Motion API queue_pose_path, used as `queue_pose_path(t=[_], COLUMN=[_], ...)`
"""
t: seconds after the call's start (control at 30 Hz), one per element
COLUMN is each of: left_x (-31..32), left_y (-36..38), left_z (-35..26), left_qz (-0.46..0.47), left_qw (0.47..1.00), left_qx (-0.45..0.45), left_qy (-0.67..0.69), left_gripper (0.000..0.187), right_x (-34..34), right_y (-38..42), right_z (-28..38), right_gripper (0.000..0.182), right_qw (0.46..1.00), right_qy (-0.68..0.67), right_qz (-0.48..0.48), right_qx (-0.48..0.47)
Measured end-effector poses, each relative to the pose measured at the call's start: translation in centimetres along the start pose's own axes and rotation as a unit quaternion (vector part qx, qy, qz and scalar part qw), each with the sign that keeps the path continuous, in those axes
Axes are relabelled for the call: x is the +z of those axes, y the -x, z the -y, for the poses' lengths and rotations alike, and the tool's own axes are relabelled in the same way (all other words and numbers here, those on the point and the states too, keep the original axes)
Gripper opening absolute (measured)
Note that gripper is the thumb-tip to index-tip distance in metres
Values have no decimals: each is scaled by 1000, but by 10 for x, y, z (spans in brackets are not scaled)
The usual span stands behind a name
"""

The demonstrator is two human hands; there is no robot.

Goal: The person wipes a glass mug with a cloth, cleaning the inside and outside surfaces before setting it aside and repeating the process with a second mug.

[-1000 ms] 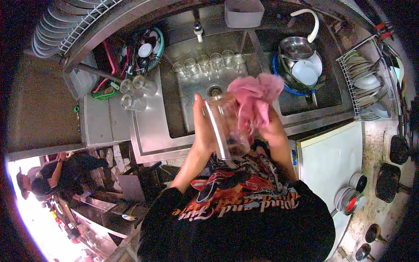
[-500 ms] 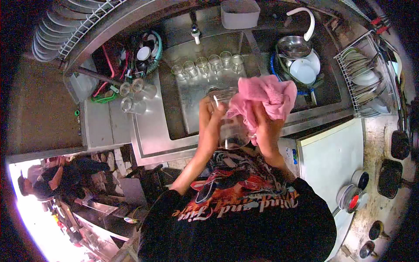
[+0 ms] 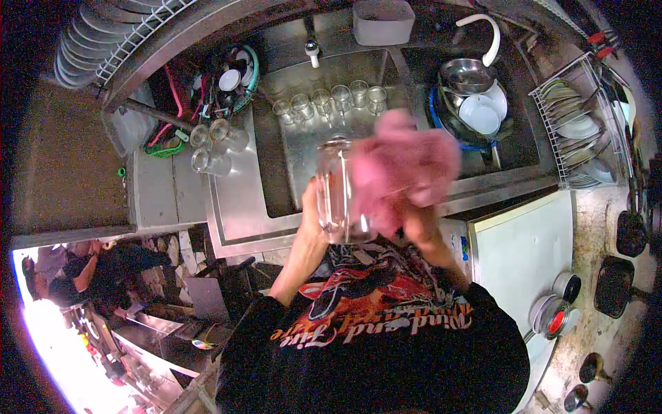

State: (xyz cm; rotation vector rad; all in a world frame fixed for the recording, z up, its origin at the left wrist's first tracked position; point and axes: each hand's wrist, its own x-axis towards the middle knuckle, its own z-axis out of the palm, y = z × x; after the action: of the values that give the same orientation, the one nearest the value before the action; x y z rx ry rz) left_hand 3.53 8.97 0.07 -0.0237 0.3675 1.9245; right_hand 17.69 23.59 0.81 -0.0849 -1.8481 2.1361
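A clear glass vessel (image 3: 336, 196), its mouth not clear, is held in my left hand (image 3: 314, 217), in front of my chest and over the sink's near edge. My right hand (image 3: 419, 222) grips a pink cloth (image 3: 407, 162), blurred by motion, which lies against the right side of the glass. Beyond my hands, several small glasses (image 3: 322, 101) stand in a row in the sink basin (image 3: 283, 152). More glass jars (image 3: 219, 143) stand together on the steel ledge left of the basin.
The right basin holds bowls and white plates (image 3: 479, 114) under a white curved spout (image 3: 491, 34). Dish racks (image 3: 562, 131) stand at right and upper left. A grey tub (image 3: 383, 22) sits behind the sink. At lower left is another person (image 3: 79, 272).
The glass has moved slightly left and now looks more upright in the view. The pink cloth has shifted left and down and is blurred. The other person has moved at the lower left.
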Motion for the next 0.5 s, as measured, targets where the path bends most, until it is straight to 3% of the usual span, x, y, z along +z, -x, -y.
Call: queue_pose_path(t=[0.03, 0.17, 0.23, 0.27, 0.37, 0.5], left_x=[2, 10, 17, 21, 31, 42], left_y=[-1, -3, -4, -5, -7, -6], left_z=[1, 0, 0, 0, -1, -4], left_qz=[-6, -35, -46, -51, -68, -97], left_qw=[1000, 990, 980, 974, 951, 910], left_qx=[4, 29, 41, 46, 68, 99], left_qy=[-26, -134, -188, -215, -293, -390], left_gripper=[58, 57, 58, 58, 59, 60], right_x=[61, 53, 61, 64, 66, 57], right_y=[-21, -9, -22, -25, -30, -25], right_z=[38, 16, 37, 31, 28, 13], right_gripper=[39, 45, 53, 77, 79, 85], right_qw=[967, 936, 881, 922, 954, 923], right_qy=[202, 348, 471, 366, 246, 313], right_qz=[-145, -54, -43, -123, -158, -187], right_qx=[-53, -1, 27, 29, 64, 121])
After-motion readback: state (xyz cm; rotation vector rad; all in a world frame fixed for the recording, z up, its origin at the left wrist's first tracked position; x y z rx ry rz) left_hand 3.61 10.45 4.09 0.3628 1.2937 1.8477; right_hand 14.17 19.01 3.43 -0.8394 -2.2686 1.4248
